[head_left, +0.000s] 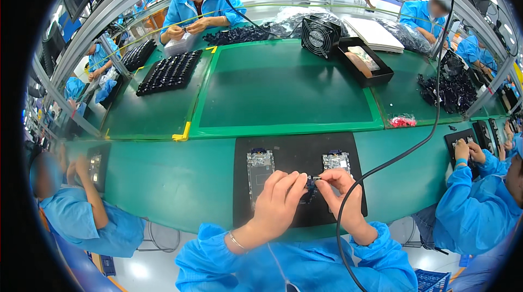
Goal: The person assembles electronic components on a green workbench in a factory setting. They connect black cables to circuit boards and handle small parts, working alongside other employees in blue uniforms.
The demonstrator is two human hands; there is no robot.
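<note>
Small dark part (311, 182) pinched between your two hands, just above black mat (297, 153) at near edge of green table (163, 177). Your left hand (279, 200) clenched on part from left, fingertips closed round it. Your right hand (340, 188) grasping same part from right, thumb and forefinger pressed together. Two clear frames on mat: one (259, 168) left of your hands, other (335, 160) just behind right hand. Black cable (403, 153) crossing mat's right side. Black fan (318, 35) at far side of table. Co-workers in blue coats seated around.
</note>
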